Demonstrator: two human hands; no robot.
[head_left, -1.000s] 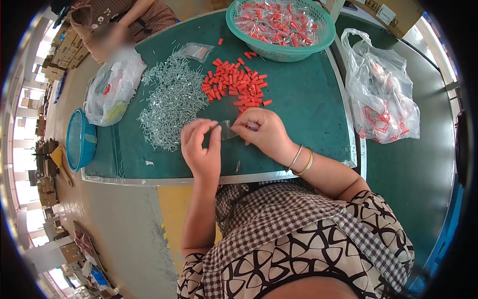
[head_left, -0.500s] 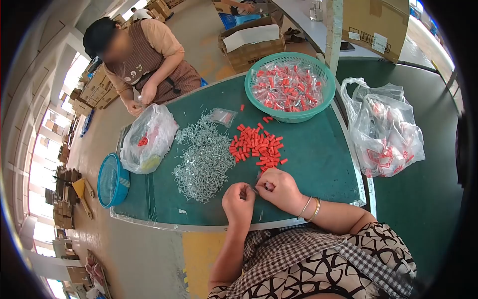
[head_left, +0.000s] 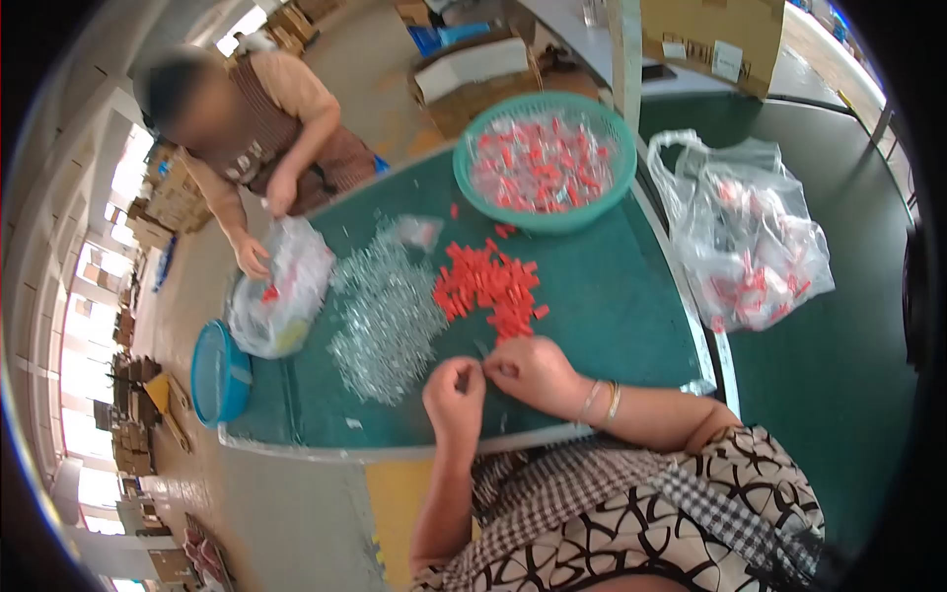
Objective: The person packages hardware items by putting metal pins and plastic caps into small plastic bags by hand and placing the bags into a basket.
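Note:
My left hand (head_left: 455, 403) is closed, its thumb and fingertips pinched together near the table's front edge. Fingers curled, my right hand (head_left: 538, 378) touches or nearly touches it at the fingertips. Something small and clear seems to be between them, too blurred to name. Just beyond the right hand lies a pile of short red plastic tubes (head_left: 488, 284). Left of these spreads a heap of small silver screws (head_left: 385, 321). A small clear bag (head_left: 418, 233) rests at the heap's far edge.
A green basket (head_left: 546, 222) full of small clear bags with red pieces stands at the back. A white plastic bag (head_left: 286, 286) and a blue basket (head_left: 235, 380) are at left. Another plastic bag (head_left: 755, 242) lies right. A co-worker (head_left: 286, 128) sits across the table.
The view has shifted a little, with blur. My hands stay together at the front edge. The co-worker's one hand has moved down onto the white plastic bag.

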